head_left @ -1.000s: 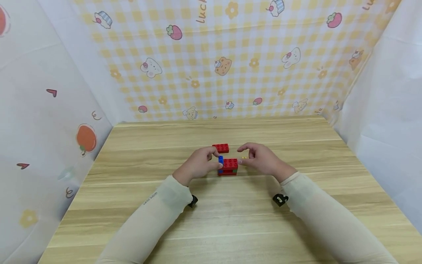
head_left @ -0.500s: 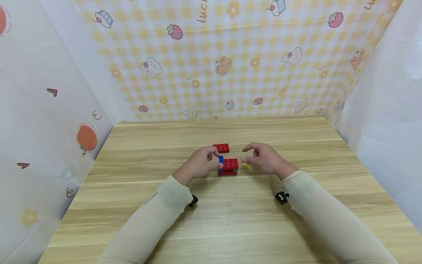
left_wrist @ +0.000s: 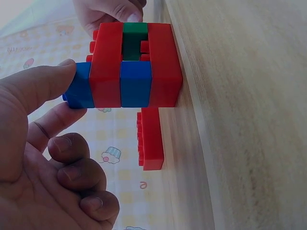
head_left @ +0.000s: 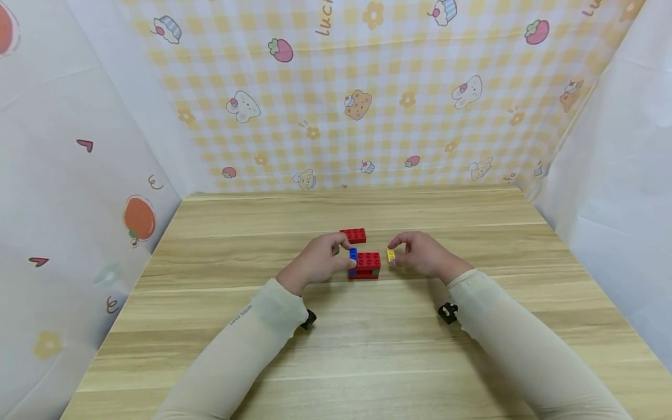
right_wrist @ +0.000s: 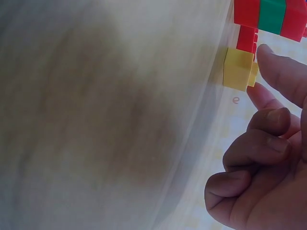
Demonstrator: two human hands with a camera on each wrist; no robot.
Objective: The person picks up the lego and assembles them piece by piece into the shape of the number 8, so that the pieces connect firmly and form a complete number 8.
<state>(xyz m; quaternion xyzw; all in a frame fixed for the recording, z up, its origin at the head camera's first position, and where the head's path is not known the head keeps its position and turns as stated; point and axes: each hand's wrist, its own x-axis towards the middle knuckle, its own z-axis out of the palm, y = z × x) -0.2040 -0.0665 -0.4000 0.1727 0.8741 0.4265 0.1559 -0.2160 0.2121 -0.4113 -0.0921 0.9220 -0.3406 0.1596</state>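
My left hand (head_left: 317,261) pinches a small blue brick (left_wrist: 80,86) between thumb and index finger. That brick sits on top of a red brick (left_wrist: 108,67) in a small stack. Below, a second blue brick (left_wrist: 135,85) and a green brick (left_wrist: 135,40) stand between this red brick and a lower red brick (left_wrist: 165,67). To the right of the stack, a yellow brick (head_left: 391,256) stands on the table. My right hand (head_left: 422,254) has thumb and index finger apart at its studs, the other fingers curled; no firm grip shows.
Behind the stack lies a separate red brick (head_left: 354,235) on the wooden table (head_left: 367,350). A yellow checked cloth (head_left: 315,87) hangs at the table's back edge, with white sheets on both sides.
My right hand has moved from the stack's right end to the yellow brick, its index finger lowering toward it. More of the yellow brick shows. My left hand keeps its hold.
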